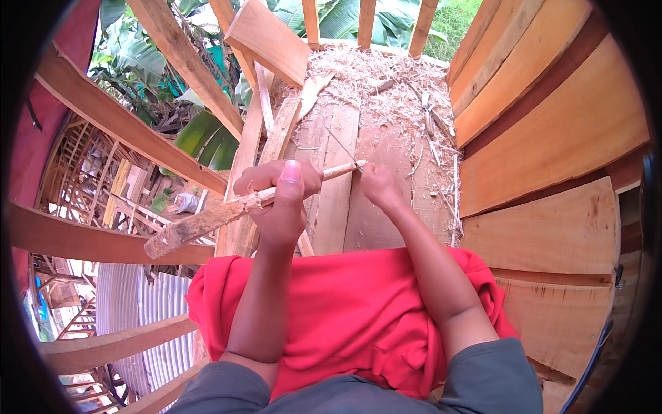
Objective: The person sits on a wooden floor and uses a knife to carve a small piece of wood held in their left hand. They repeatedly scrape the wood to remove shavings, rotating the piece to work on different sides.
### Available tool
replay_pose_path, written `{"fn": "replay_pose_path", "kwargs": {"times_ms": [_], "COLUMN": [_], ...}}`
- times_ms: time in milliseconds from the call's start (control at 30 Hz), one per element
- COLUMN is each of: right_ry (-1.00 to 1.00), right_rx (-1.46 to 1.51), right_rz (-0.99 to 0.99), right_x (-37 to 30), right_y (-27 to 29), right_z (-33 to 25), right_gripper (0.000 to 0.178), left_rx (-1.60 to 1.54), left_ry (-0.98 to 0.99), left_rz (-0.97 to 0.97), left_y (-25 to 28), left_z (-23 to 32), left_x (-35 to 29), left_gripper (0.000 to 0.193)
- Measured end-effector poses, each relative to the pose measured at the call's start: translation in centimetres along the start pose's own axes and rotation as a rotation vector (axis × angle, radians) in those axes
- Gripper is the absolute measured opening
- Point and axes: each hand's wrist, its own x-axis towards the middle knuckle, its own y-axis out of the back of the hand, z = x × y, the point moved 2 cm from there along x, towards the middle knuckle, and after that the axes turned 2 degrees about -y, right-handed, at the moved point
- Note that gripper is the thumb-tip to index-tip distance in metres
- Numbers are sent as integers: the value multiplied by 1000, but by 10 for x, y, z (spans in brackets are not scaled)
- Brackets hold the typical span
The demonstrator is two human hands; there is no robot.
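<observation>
Wooden stick (196, 226), one, long and tapering: gripped about its middle by the left hand (284, 201). Thick, rough, brownish end extends left of those fingers and nearer the body; slimmer, paler end extends right of them, its tip just beside the right fingers.

Left fingers: curled fully round the stick, no gap showing, thumb laid over its upper side with the nail facing up.

Right hand (381, 186): fingers bunched in a closed fist on a thin blade (339, 144), which slants up and leftward from them, crossing near the stick's pale tip. Handle hidden by the fist; whether the edge touches the wood cannot be told.

Red cloth (345, 297): draped over the lap, below both sets of fingers, in loose folds.

Floorboards (332, 219): beneath and beyond the fingers, running away from the body.

Wood shavings (379, 72): pale curls, heaped well beyond the right fingers, more strewn to their right.

Wooden block (267, 43): squared, beyond the left fingers, tilted.

Broad planks (552, 155): a wall of them, well to the right of the right fingers.

Corrugated sheet (165, 300): grey, lower and left of the left fingers, outside the slats.
</observation>
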Motion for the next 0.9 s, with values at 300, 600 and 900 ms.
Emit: {"fn": "replay_pose_path", "kwargs": {"times_ms": [300, 600, 900], "right_ry": [-87, 38, 77], "right_rx": [113, 81, 4], "right_rz": [-84, -15, 10], "right_x": [22, 23, 32], "right_y": [-3, 2, -7], "right_z": [21, 27, 32], "right_gripper": [59, 57, 56], "left_rx": [-39, -42, -174], "left_ry": [13, 30, 33], "left_rz": [16, -36, -128], "left_y": [0, 5, 19], "left_z": [1, 1, -2], "left_x": [5, 7, 12], "left_gripper": [38, 40, 37]}}
